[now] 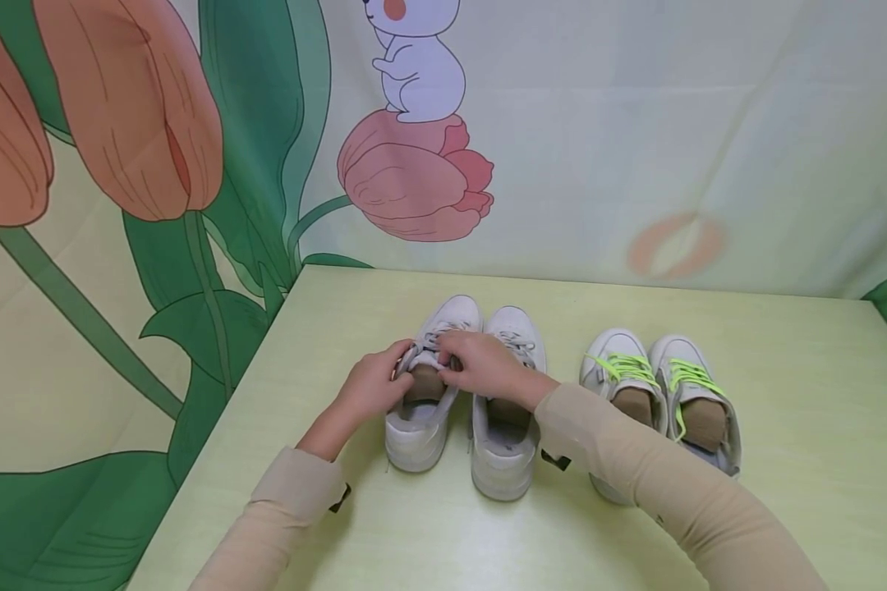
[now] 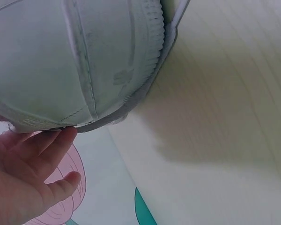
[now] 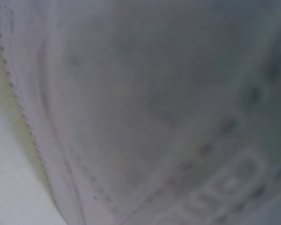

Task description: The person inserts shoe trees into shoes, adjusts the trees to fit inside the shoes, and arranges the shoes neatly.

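Observation:
A white left sneaker [image 1: 416,435] with pale grey laces stands on the table, toe pointing away, a brown insert [image 1: 425,384] visible inside it. My left hand [image 1: 369,384] grips the left edge of its opening with thumb and fingers. At the other edge, near the tongue and laces, my right hand [image 1: 484,365] pinches the same sneaker. In the left wrist view, the left fingers [image 2: 56,147] lie along the sneaker's upper edge [image 2: 75,61]. Touching it on the right is its mate, another white sneaker [image 1: 504,472], partly under my right hand and wrist.
To the right stands a second pair of white sneakers [image 1: 621,338] with neon green laces [image 1: 631,368] and brown inserts, partly behind my right sleeve [image 1: 636,451]. The pale yellow-green table [image 1: 806,410] meets a printed cloth backdrop [image 1: 584,164]. The right wrist view is a blurred close-up of stitched white shoe material [image 3: 131,103].

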{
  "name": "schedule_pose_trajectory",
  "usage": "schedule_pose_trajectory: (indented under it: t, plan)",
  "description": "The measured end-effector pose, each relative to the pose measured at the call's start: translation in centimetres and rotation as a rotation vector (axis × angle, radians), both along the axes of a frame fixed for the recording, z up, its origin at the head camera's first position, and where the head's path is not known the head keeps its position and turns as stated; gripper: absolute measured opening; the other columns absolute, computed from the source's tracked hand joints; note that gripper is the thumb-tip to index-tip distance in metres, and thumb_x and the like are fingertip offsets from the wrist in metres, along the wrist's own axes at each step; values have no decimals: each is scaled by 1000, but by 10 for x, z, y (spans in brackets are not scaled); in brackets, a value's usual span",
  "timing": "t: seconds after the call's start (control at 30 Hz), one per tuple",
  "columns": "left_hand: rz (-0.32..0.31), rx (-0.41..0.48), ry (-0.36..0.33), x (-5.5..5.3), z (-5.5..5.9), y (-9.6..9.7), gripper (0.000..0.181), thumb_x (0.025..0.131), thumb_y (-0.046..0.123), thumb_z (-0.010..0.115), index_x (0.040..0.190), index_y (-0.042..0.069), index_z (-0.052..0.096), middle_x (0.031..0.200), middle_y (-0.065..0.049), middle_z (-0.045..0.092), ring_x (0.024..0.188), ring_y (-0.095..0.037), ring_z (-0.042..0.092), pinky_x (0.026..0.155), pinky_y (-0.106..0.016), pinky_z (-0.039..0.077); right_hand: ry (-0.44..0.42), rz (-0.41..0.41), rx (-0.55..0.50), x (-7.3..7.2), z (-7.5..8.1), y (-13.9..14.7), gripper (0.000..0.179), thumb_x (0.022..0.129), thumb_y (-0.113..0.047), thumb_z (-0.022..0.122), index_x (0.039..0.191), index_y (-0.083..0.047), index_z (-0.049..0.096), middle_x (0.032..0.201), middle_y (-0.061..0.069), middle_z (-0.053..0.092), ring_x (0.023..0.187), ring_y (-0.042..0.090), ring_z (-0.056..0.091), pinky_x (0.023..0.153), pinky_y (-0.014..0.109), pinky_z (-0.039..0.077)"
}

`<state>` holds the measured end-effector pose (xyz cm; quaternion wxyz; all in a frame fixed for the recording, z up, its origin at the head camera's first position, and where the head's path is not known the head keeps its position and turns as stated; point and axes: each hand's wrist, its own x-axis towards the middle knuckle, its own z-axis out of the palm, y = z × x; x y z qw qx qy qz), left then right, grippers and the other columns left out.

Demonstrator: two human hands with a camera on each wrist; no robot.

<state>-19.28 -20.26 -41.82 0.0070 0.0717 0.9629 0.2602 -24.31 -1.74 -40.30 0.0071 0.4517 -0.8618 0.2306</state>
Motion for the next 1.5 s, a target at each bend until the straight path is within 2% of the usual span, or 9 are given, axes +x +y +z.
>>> schedule_pose_trajectory:
  t: [0.23, 0.43, 0.53, 0.67, 0.83, 1.0, 1.13, 1.33, 1.5]
  plan:
    - [-20, 72, 14, 3, 1, -4, 44, 82, 16, 48, 126, 12, 45, 118, -11, 57, 99, -26, 59, 80, -40, 47, -2, -38, 25, 0, -3, -1, 15, 79, -24, 65, 81, -14, 54, 75, -5, 52, 64, 8, 46, 59, 22, 38]
    - [9, 133, -3, 5, -2, -5, 50, 85, 19, 47, 133, 12, 36, 128, -11, 50, 100, -28, 59, 82, -40, 47, -4, -40, 9, 1, -2, -1, 13, 83, -26, 59, 86, -14, 56, 79, -5, 54, 67, 9, 47, 62, 23, 40]
    - [30, 162, 4, 6, -6, -4, 50, 87, 21, 45, 134, 11, 33, 129, -13, 48, 102, -29, 58, 83, -42, 45, -11, -24, -12, 3, 2, 1, 13, 86, -23, 55, 92, -12, 59, 86, -2, 59, 75, 10, 52, 68, 25, 44]
    - [43, 207, 12, 9, -15, -3, 51, 88, 23, 44, 136, 10, 31, 133, -16, 44, 110, -32, 53, 89, -46, 41, -30, -25, -32, 5, 11, 11, 22, 87, -20, 53, 104, -9, 59, 103, 3, 62, 96, 16, 56, 84, 32, 44]
    - [57, 241, -11, 12, -20, -1, 54, 87, 24, 45, 137, 11, 30, 133, -16, 43, 115, -33, 48, 93, -46, 38, -70, -93, -30, 6, 20, 31, 33, 88, -22, 52, 117, -5, 53, 120, 10, 54, 116, 23, 47, 96, 38, 37]
    - [58, 215, -42, 14, -19, 2, 56, 83, 17, 45, 137, 13, 30, 128, -20, 47, 116, -33, 46, 94, -46, 37, -123, -158, -2, 4, 17, 50, 45, 87, -27, 52, 126, -4, 46, 133, 16, 42, 127, 30, 34, 103, 42, 28]
    - [76, 198, -46, 15, -20, 5, 58, 81, 15, 45, 137, 15, 30, 127, -19, 48, 115, -34, 48, 92, -47, 38, -160, -175, 32, 3, 11, 61, 51, 88, -32, 51, 129, -3, 42, 136, 22, 35, 128, 34, 30, 103, 45, 26]
    - [107, 185, -40, 18, -22, 8, 59, 80, 15, 45, 137, 14, 31, 126, -19, 49, 111, -35, 50, 89, -48, 39, -283, -194, 79, 7, 6, 70, 61, 86, -41, 52, 132, -5, 37, 140, 26, 26, 129, 38, 27, 102, 48, 27]
    - [113, 185, -20, 23, -21, 13, 58, 79, 15, 45, 136, 12, 32, 124, -20, 51, 108, -36, 52, 85, -49, 40, -306, -140, 113, 11, -1, 74, 67, 81, -37, 58, 135, -7, 31, 141, 28, 19, 127, 40, 28, 100, 49, 29]
